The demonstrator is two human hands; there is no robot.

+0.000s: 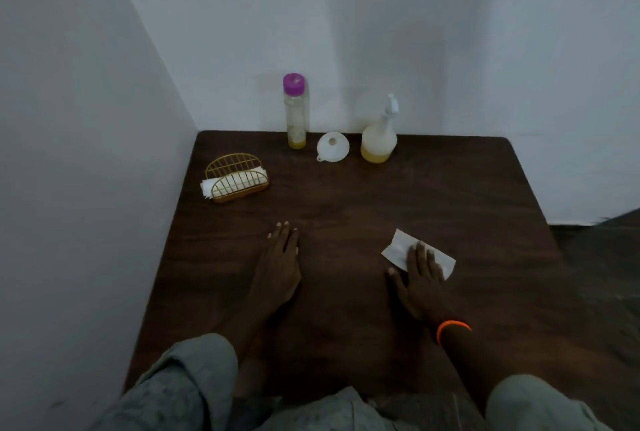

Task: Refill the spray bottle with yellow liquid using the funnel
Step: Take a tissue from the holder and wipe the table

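Dark wooden worktop [433,195] in white corner. Left hand [280,264] flat, fingers released; right hand [420,278] presses white paper napkin [398,247], fingers straight.

- Dark wooden table [433,188] set into a corner between two pale walls.
- Spray bottle [378,139] stands upright at the far edge, trigger head fitted, a shallow band of yellow liquid at its base.
- White funnel [332,146] lies on the table just left of the spray bottle, apart from it.
- Tall clear bottle [296,113] with purple cap stands left of the funnel; a little yellow liquid at the bottom.
- Gold wire napkin holder [236,177] with white napkins, far left.
- Left hand [278,264] rests flat on the table, fingers straight.
- Right hand [420,283] presses flat on a white tissue [398,247]; orange bangle [452,328] at the wrist.
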